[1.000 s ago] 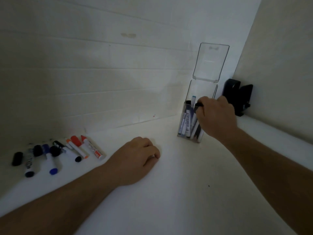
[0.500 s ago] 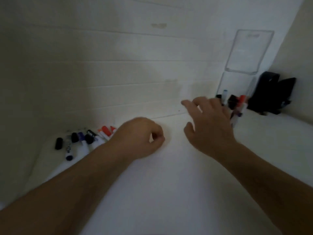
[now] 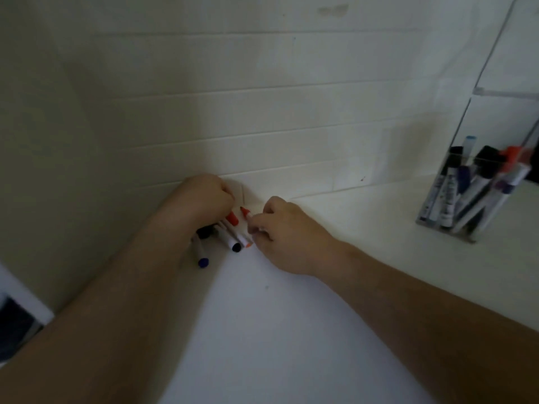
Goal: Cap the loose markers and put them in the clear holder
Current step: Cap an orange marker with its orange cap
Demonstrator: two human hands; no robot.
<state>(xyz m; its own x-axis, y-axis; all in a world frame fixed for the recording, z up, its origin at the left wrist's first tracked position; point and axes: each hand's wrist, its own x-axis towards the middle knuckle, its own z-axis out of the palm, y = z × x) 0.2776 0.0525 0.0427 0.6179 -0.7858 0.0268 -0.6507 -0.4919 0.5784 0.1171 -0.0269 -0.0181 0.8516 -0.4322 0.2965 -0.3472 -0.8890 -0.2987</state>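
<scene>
Both hands — left hand (image 3: 204,196); right hand (image 3: 284,231) — on loose markers (image 3: 233,234)

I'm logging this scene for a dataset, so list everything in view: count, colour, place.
Holder: one, clear, on the counter at right by the wall.
Markers in holder: several, exact count unclear; black, blue and red caps; standing tilted inside.
Loose markers: a few, exact count unclear; red, black and blue ends; lying by the wall between the hands.
Red marker: one, uncapped, at the right hand's fingertips.
Counter: one, white.
Wall: white, tiled.
Left hand: curled over the loose markers.
Right hand: pinches the red marker.
</scene>
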